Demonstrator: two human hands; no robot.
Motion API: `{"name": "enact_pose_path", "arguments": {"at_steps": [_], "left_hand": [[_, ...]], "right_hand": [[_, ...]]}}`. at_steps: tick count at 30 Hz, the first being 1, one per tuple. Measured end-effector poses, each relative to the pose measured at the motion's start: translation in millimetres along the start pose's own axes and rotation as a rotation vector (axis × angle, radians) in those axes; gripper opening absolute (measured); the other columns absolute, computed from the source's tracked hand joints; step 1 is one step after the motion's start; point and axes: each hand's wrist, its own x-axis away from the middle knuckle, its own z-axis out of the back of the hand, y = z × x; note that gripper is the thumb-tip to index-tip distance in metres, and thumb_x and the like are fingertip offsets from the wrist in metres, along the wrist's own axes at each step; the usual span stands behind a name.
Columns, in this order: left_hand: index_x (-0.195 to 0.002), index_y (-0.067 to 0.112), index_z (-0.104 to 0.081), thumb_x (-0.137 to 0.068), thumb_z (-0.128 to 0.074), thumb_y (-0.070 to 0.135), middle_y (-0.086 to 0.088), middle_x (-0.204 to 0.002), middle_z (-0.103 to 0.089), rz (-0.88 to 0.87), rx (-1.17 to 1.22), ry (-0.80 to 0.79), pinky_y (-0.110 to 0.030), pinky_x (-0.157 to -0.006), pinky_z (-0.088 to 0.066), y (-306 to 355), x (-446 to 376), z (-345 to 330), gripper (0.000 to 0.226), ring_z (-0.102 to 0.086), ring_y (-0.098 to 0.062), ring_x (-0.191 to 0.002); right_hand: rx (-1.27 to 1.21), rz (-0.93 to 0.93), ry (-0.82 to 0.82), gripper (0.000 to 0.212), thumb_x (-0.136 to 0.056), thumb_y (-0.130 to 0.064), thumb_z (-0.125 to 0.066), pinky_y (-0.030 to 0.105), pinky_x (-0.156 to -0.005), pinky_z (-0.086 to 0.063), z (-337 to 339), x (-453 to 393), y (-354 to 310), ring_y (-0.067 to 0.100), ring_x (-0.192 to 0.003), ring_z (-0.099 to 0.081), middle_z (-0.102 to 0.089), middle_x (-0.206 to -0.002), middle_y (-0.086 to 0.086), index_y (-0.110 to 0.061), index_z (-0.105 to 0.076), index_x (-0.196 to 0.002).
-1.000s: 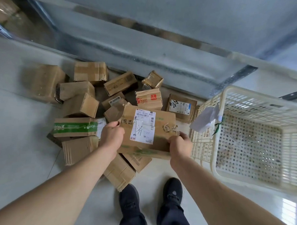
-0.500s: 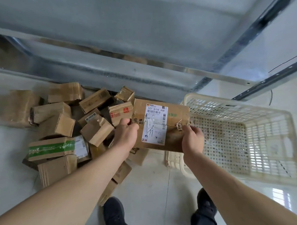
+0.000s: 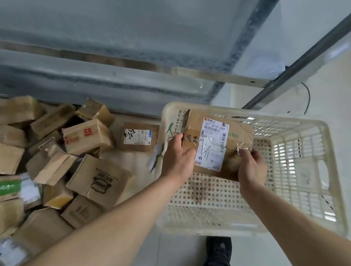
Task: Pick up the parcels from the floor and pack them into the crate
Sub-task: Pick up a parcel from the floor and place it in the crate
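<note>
I hold a flat brown cardboard parcel [image 3: 217,145] with a white shipping label over the left part of the white perforated plastic crate [image 3: 303,168]. My left hand [image 3: 176,159] grips the parcel's left edge and my right hand [image 3: 251,166] grips its lower right corner. The parcel hangs tilted above the crate's floor, which holds nothing else that I can see. A heap of several brown parcels [image 3: 52,167] lies on the floor to the left of the crate.
A grey metal wall with a rail [image 3: 128,61] runs behind the heap and the crate. A single labelled parcel [image 3: 140,137] lies between the heap and the crate. My dark shoe [image 3: 218,250] stands just in front of the crate on the pale floor.
Both hands have carried the labelled parcel from above the heap rightward to over the crate. The view has swung right, so the crate now sits under the parcel.
</note>
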Motion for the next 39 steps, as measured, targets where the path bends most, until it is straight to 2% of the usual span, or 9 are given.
{"name": "enact_pose_path", "arguments": {"at_steps": [4,7,11,17,21,24,31,35,39], "left_hand": [[-0.153,0.029,-0.032,-0.091,-0.051,0.02,0.005,-0.156,-0.038,0.067,-0.043,0.015,-0.028,-0.105,-0.041,-24.5,-41.7,-52.2,0.066,-0.045,-0.014,-0.131],[-0.156,0.031,-0.025,-0.095,-0.048,0.018,-0.001,-0.161,-0.027,0.186,-0.074,0.05,-0.003,-0.051,-0.041,-59.0,-81.9,-78.8,0.067,-0.05,0.0,-0.082],[-0.157,0.035,-0.02,-0.096,-0.045,0.016,-0.002,-0.162,-0.025,0.294,-0.082,0.119,-0.005,-0.036,-0.036,-99.1,-126.7,-97.3,0.068,-0.041,0.0,-0.06],[-0.157,0.032,-0.019,-0.099,-0.043,0.017,0.001,-0.162,-0.027,0.369,-0.075,0.233,-0.009,-0.041,-0.031,-129.3,-178.7,-113.0,0.065,-0.036,0.003,-0.064],[-0.154,0.019,-0.027,-0.098,-0.044,0.013,-0.008,-0.154,-0.038,0.452,-0.04,0.36,-0.032,-0.082,-0.04,-142.4,-199.0,-113.0,0.059,-0.049,-0.028,-0.123],[-0.145,0.015,-0.041,-0.092,-0.044,0.012,-0.012,-0.146,-0.045,0.464,-0.085,0.404,-0.043,-0.097,-0.04,-150.3,-204.9,-110.4,0.054,-0.045,-0.036,-0.127],[-0.159,0.021,-0.011,-0.093,-0.039,0.015,-0.007,-0.166,-0.007,0.487,-0.246,0.239,-0.053,-0.121,-0.016,-151.8,-202.1,-104.3,0.072,-0.013,-0.037,-0.15],[-0.16,0.024,-0.002,-0.097,-0.036,0.009,0.001,-0.167,0.006,0.461,-0.173,0.147,-0.042,-0.121,-0.007,-152.7,-194.0,-100.7,0.073,-0.003,-0.026,-0.153],[-0.16,0.024,-0.007,-0.095,-0.038,0.006,0.002,-0.167,0.008,0.445,-0.141,0.127,-0.042,-0.121,-0.008,-151.9,-184.8,-95.1,0.073,-0.002,-0.026,-0.153]], "right_hand": [[0.062,-0.063,-0.107,0.029,-0.074,-0.041,-0.064,0.051,-0.094,-0.056,0.2,-63.9,34.7,0.026,-0.097,-0.071,-0.074,-0.097,0.0,-0.024,-0.067,-0.097],[0.107,-0.084,-0.198,0.025,-0.085,-0.027,-0.066,0.048,-0.094,-0.057,-17.1,-105.6,66.8,0.025,-0.099,-0.069,-0.073,-0.1,0.0,-0.023,-0.068,-0.109],[0.138,-0.137,-0.321,0.029,-0.092,-0.02,-0.062,0.029,-0.073,-0.052,-49.3,-144.7,100.8,0.011,-0.087,-0.064,-0.069,-0.106,-0.004,-0.026,-0.06,-0.121],[0.228,-0.104,-0.425,0.046,-0.088,-0.017,-0.062,0.029,-0.07,-0.045,-90.7,-184.9,131.0,0.011,-0.087,-0.059,-0.064,-0.102,-0.009,-0.026,-0.055,-0.133],[0.215,-0.122,-0.532,0.064,-0.079,-0.018,-0.064,0.026,-0.063,-0.04,-113.1,-189.6,135.2,0.024,-0.107,-0.062,-0.066,-0.121,0.0,-0.027,-0.047,-0.141],[0.165,-0.145,-0.598,0.068,-0.078,-0.015,-0.064,0.031,-0.077,-0.043,-124.9,-184.3,142.9,0.023,-0.116,-0.059,-0.065,-0.124,-0.003,-0.03,-0.045,-0.142],[0.131,-0.235,-0.68,0.106,-0.062,-0.022,-0.06,0.044,-0.108,-0.037,-136.2,-178.8,154.0,0.026,-0.134,-0.047,-0.052,-0.148,-0.004,-0.043,-0.02,-0.158],[0.129,-0.25,-0.71,0.099,-0.075,-0.013,-0.059,0.035,-0.092,-0.042,-133.4,-176.2,151.2,0.025,-0.129,-0.049,-0.053,-0.147,-0.001,-0.041,-0.015,-0.16],[0.148,-0.228,-0.641,0.111,-0.07,-0.023,-0.061,0.051,-0.119,-0.03,-130.1,-167.1,141.1,0.028,-0.144,-0.038,-0.038,-0.162,0.0,-0.036,0.0,-0.162]]}}
